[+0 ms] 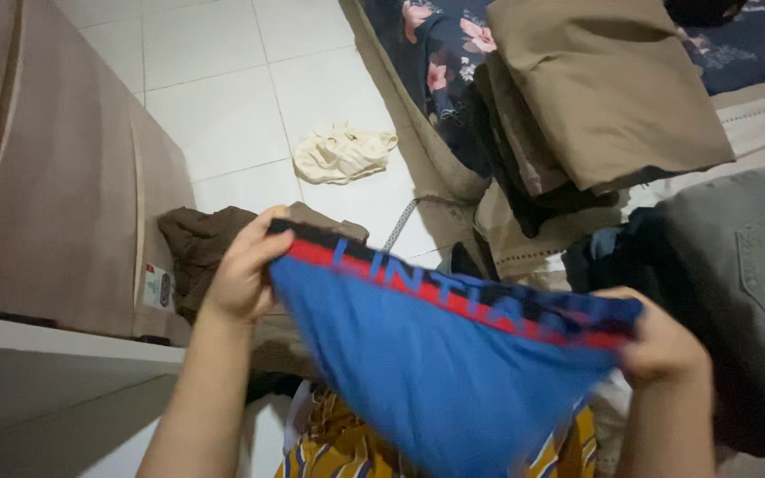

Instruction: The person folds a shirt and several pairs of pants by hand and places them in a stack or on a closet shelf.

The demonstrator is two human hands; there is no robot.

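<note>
I hold a pair of blue underwear (436, 372) stretched out in front of me by its dark and red waistband. My left hand (243, 270) grips the band's left end, fingers curled over it. My right hand (661, 341) pinches the right end. The blue fabric hangs down between my forearms. Under it lies a yellow patterned cloth (347, 447), partly hidden.
A stack of folded tan and dark clothes (595, 97) rests on a floral bedsheet (440, 53). Grey jeans (737, 265) lie at the right. A cream cloth (343, 152) and a brown garment (201, 243) lie on the white tiled floor (223, 97). A beige cabinet (55, 177) stands at left.
</note>
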